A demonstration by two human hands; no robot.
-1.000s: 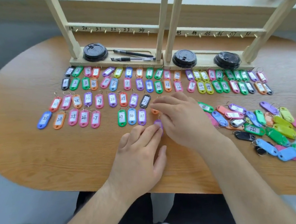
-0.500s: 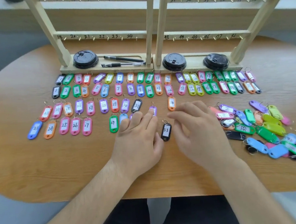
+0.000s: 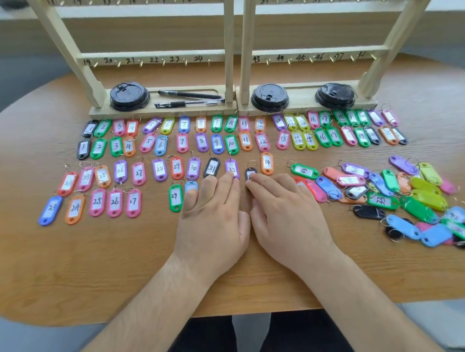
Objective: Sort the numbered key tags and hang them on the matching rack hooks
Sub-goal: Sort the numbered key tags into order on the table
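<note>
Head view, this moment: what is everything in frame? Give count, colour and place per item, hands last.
table: one, brown wood grain, under everything.
racks: two, pale wood, side by side at the table's far edge.
hooks: many, brass, under handwritten numbers on the rack rails; the visible ones are bare.
lids: three, black, on the rack bases.
pens: two, black, in the left rack's base.
sorted tags: dozens, mixed colours, in numbered rows before the racks.
loose tags: a heap, mixed colours, at right.
left hand: flat, a fingertip on purple tag.
right hand: flat, fingertips on black tag.
</note>
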